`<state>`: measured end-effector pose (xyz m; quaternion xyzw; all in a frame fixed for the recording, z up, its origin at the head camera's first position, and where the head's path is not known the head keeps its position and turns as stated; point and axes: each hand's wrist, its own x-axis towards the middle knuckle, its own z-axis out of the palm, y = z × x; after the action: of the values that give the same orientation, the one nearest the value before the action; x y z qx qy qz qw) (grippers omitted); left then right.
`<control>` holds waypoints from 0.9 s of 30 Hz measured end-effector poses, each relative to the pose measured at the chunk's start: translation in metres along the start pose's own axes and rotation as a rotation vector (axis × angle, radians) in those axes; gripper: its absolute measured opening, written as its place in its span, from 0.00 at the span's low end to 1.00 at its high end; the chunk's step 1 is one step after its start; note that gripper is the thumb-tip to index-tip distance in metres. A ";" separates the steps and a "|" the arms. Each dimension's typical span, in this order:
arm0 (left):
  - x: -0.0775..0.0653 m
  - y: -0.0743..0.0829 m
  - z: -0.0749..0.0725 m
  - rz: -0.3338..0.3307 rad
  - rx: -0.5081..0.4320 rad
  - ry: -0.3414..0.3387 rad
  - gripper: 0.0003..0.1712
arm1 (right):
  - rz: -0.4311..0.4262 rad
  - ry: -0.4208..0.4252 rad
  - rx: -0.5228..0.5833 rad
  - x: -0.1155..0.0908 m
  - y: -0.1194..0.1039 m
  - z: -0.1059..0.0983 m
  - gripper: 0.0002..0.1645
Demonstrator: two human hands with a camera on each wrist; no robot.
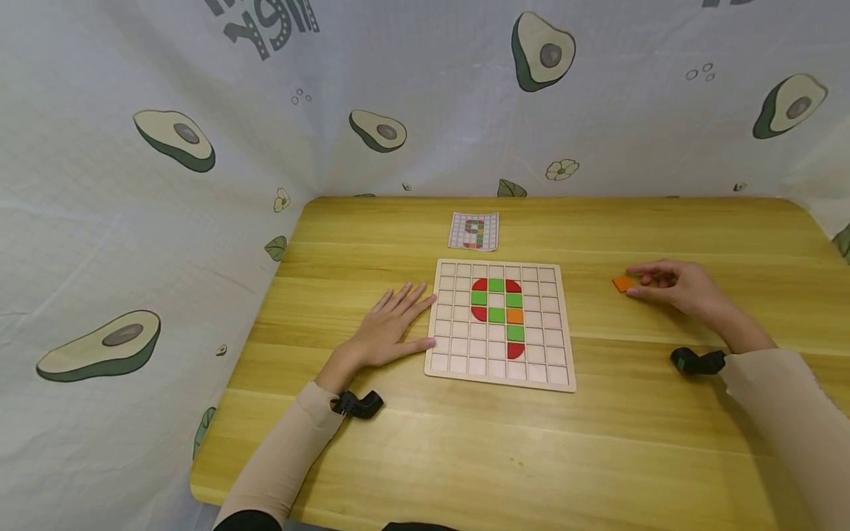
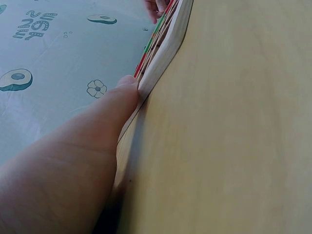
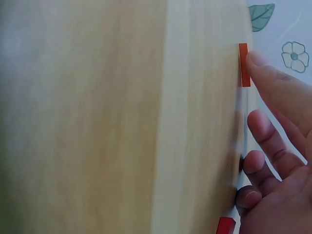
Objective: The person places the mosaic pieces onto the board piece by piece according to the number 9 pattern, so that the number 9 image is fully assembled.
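Observation:
My right hand (image 1: 680,291) pinches an orange square tile (image 1: 623,284) at its edge between thumb and index finger, to the right of the board. In the right wrist view the thumb tip is on the orange tile (image 3: 244,65), and the other fingers curl in below. My left hand (image 1: 388,328) rests flat with spread fingers, its thumb and little finger at the left edge of the wooden grid board (image 1: 458,365). On the board, green squares, red rounded pieces and one orange square (image 1: 514,316) form a shape like a 9.
A small printed card (image 1: 455,240) with a similar coloured figure lies behind the board. A red piece (image 3: 225,226) shows at the bottom of the right wrist view. The wooden table (image 1: 465,450) meets a white, avocado-patterned cloth (image 1: 438,66) at its back.

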<state>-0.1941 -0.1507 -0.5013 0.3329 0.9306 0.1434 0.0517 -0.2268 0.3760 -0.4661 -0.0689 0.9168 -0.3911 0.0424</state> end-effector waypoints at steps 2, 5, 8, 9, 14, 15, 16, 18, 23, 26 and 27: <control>-0.001 0.000 0.001 -0.002 0.004 -0.002 0.48 | -0.007 -0.005 0.002 0.001 0.001 0.001 0.28; -0.001 -0.001 0.001 -0.001 0.002 0.003 0.49 | -0.012 -0.002 -0.008 0.002 0.002 0.002 0.28; 0.000 -0.001 0.002 0.001 0.001 0.009 0.49 | -0.008 0.001 -0.031 0.003 0.003 0.004 0.27; 0.000 -0.001 0.002 0.003 0.002 0.011 0.49 | -0.009 0.001 -0.036 0.003 0.003 0.004 0.27; 0.000 -0.002 0.002 0.003 0.011 0.012 0.49 | -0.021 -0.002 -0.047 0.004 0.003 0.004 0.26; 0.000 -0.002 0.002 0.002 0.012 0.012 0.49 | -0.024 -0.002 -0.047 0.004 0.003 0.004 0.25; 0.000 -0.002 0.002 0.002 0.012 0.011 0.49 | -0.025 -0.003 -0.048 0.004 0.003 0.004 0.25; 0.000 -0.001 0.002 0.003 0.012 0.011 0.48 | -0.028 -0.002 -0.052 0.004 0.002 0.004 0.25; -0.001 -0.001 0.002 0.006 0.011 0.011 0.48 | -0.023 -0.012 -0.068 0.003 0.001 0.004 0.26; -0.001 -0.001 0.002 0.004 0.015 0.009 0.48 | -0.030 -0.018 -0.076 0.002 0.000 0.004 0.26; -0.001 -0.001 0.002 0.004 0.016 0.008 0.48 | -0.034 -0.016 -0.075 0.002 -0.001 0.005 0.26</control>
<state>-0.1939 -0.1512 -0.5035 0.3346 0.9312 0.1374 0.0452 -0.2282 0.3719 -0.4689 -0.0893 0.9291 -0.3567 0.0404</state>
